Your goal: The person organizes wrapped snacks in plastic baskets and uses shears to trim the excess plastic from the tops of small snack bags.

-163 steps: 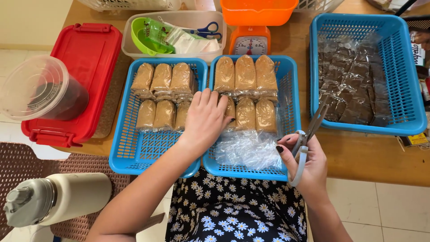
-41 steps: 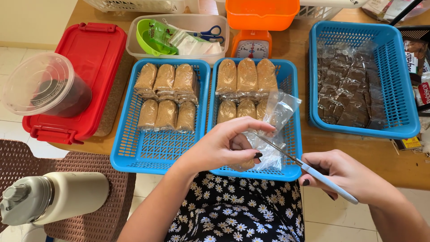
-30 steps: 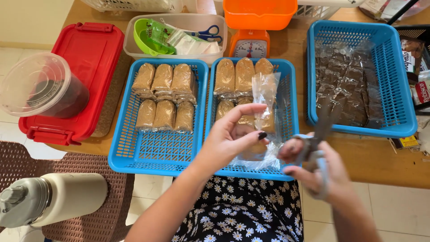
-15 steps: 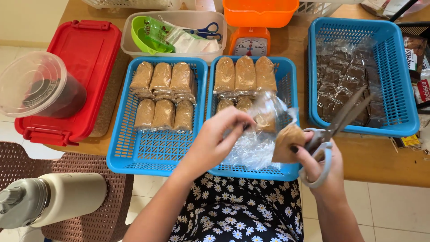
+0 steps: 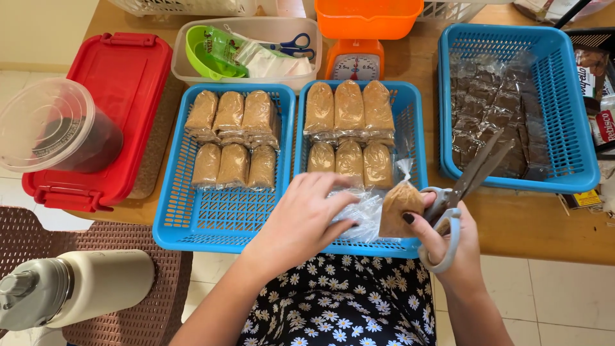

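Gripping a brown-filled packet (image 5: 398,210) and scissors (image 5: 456,195), the right hand (image 5: 448,240) hovers at five o'clock of the middle blue basket (image 5: 418,138); the left hand (image 5: 301,218), fingers loosely curled, presses clear bags (image 5: 365,214) inside it.

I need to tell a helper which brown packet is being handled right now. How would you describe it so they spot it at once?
Start at the middle blue basket, the one in front of the orange scale. At its near right corner, the right hand, which also carries scissors, pinches one brown packet. Unlike the packets lying in rows, it is lifted upright, its clear tail up.
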